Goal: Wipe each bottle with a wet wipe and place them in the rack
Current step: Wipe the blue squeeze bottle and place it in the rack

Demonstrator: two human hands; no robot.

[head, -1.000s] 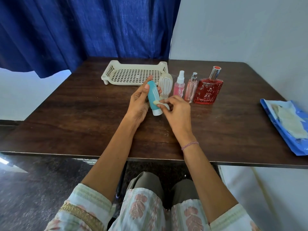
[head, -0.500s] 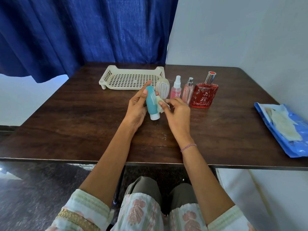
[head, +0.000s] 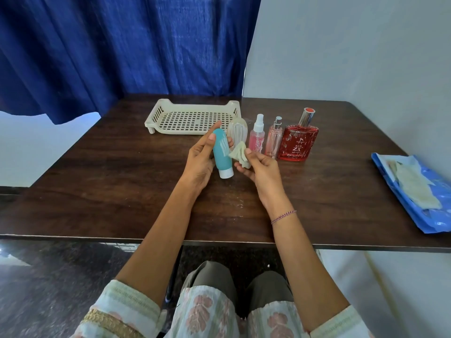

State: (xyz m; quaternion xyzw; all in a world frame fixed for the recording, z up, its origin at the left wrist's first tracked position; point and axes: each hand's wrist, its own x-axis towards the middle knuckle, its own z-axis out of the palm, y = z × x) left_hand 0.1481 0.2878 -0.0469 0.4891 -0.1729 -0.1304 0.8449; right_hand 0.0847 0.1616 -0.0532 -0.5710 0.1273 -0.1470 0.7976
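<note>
The left hand (head: 200, 162) grips a teal plastic tube bottle with a white cap (head: 221, 152), cap downward and slightly tilted, over the dark wooden counter (head: 117, 181), while the right hand (head: 262, 170) pinches a crumpled pale wet wipe (head: 240, 155) just beside the tube. Behind them a cream perforated plastic rack (head: 192, 118) sits with nothing in it. To its right stand a ribbed white bottle (head: 238, 130), a pink spray bottle (head: 256, 137), a slim clear pink bottle (head: 274, 140) and a square red perfume bottle (head: 298, 143).

Both forearms reach forward and converge. The left hand (head: 199, 162) grips the teal bottle (head: 219, 152), its index finger extended. The right hand (head: 262, 170) pinches a crumpled wipe (head: 240, 154) just beside it.
</note>
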